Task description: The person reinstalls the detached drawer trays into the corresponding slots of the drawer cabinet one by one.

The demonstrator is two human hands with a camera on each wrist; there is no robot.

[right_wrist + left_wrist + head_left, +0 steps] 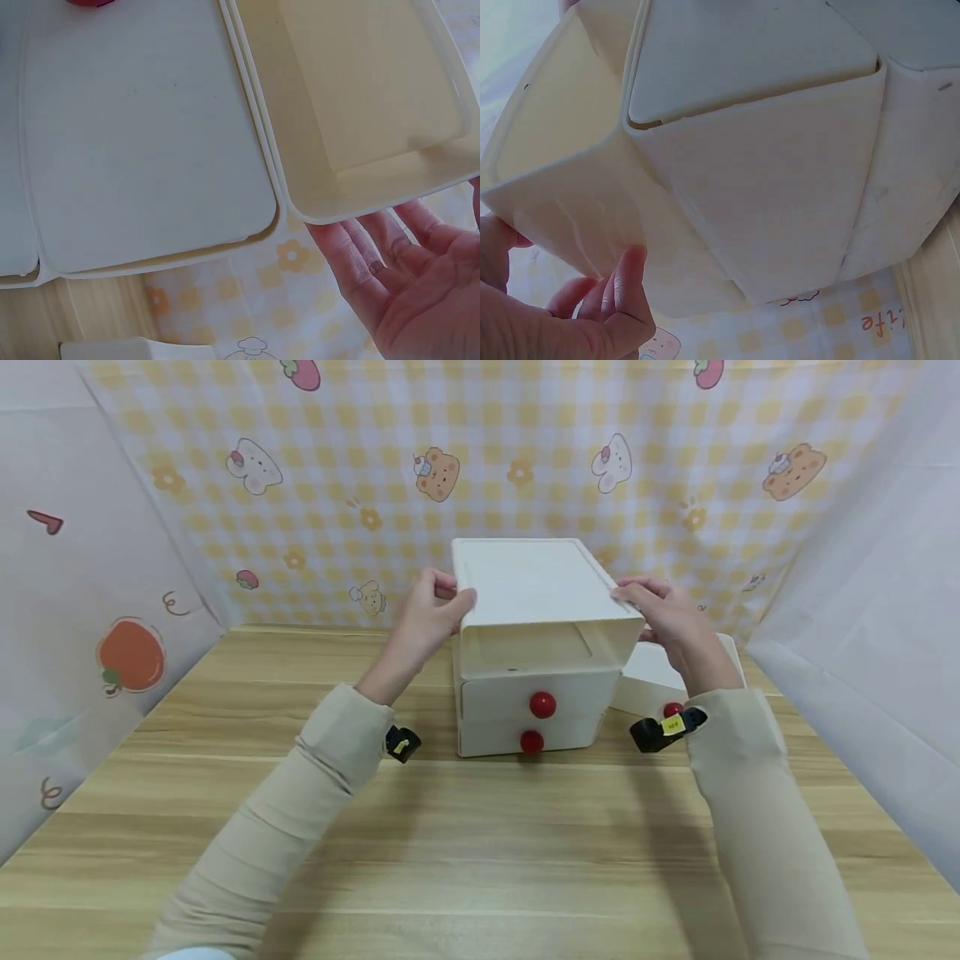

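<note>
A white drawer casing (540,581) with an open front sits atop two stacked white drawer units, and its hollow inside shows. The upper unit (498,702) has a red knob (542,704), and the lower one (487,739) carries another red knob (532,742). My left hand (426,614) grips the casing's left side, thumb at its top edge; the left wrist view shows those fingers (630,285) against the side wall. At the right edge, my right hand (675,618) holds the casing between thumb and fingers, with several fingers (360,255) along its wall in the right wrist view.
Behind my right hand lies a separate white drawer (637,693) with a red knob (673,710). Everything stands on a wooden table (480,860). A yellow checked curtain (300,510) hangs close behind the stack, with white cloth (75,568) at the sides.
</note>
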